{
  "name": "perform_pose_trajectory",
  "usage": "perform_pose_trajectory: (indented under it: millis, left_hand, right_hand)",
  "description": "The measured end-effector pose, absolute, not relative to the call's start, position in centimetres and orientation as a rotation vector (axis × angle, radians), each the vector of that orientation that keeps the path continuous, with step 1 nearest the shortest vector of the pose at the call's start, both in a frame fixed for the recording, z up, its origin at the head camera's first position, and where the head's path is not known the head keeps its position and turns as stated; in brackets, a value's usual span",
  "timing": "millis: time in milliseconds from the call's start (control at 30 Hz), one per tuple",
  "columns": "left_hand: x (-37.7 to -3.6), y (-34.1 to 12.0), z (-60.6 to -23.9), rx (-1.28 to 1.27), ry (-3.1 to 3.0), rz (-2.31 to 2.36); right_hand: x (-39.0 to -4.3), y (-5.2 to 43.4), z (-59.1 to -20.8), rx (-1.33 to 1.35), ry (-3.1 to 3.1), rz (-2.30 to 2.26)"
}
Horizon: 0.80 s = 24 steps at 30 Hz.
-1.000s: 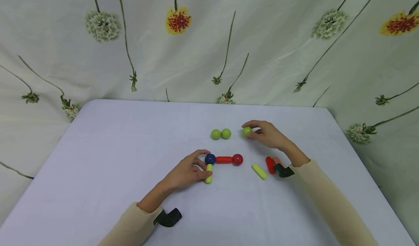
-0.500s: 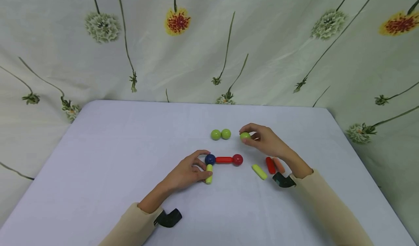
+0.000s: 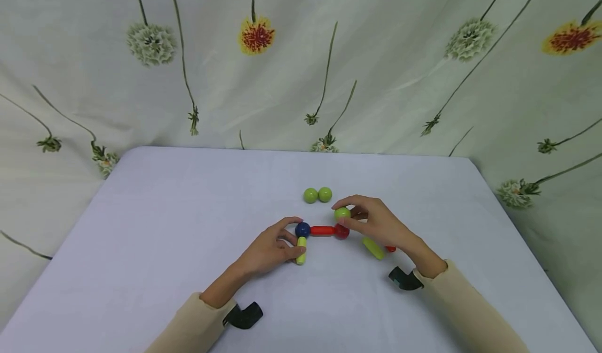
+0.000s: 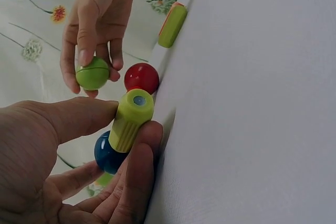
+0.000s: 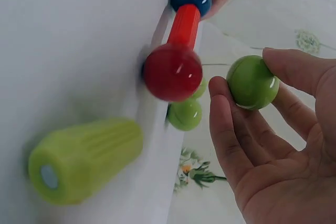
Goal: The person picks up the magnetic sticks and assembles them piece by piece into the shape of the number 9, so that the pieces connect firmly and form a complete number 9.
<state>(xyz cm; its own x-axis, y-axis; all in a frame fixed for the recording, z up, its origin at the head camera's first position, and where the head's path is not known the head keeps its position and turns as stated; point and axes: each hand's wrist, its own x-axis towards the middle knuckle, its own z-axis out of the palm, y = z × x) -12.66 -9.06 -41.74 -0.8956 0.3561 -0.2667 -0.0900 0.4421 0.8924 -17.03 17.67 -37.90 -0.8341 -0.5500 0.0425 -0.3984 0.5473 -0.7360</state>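
On a white-clothed table [image 3: 188,212], the left hand [image 3: 268,248] pinches a yellow-green ribbed plastic rod [image 3: 301,250] under a glossy blue ball [image 3: 302,230], while the right hand [image 3: 376,222] grips a shiny green ball [image 3: 342,213] at 12 o'clock of a glossy red ball [image 3: 342,232], where a careless nudge would likely knock the joined chain askew

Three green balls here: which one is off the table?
The green ball pinched in the right hand, beside the red ball; the other two sit touching, farther back.
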Motion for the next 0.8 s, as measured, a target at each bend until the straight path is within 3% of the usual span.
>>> perform_pose_trajectory:
  millis: [467, 800]
  left_hand:
    - [-12.6, -9.2, -41.4, 0.21, 2.264, 1.472]
    - [-12.7, -9.2, -41.3, 0.267, 2.232, 1.496]
  right_hand:
    - [-14.1, 15.5, -37.8, -1.031, 2.391, -1.196]
    - [-12.8, 14.4, -38.3, -1.053, 2.319, -1.163]
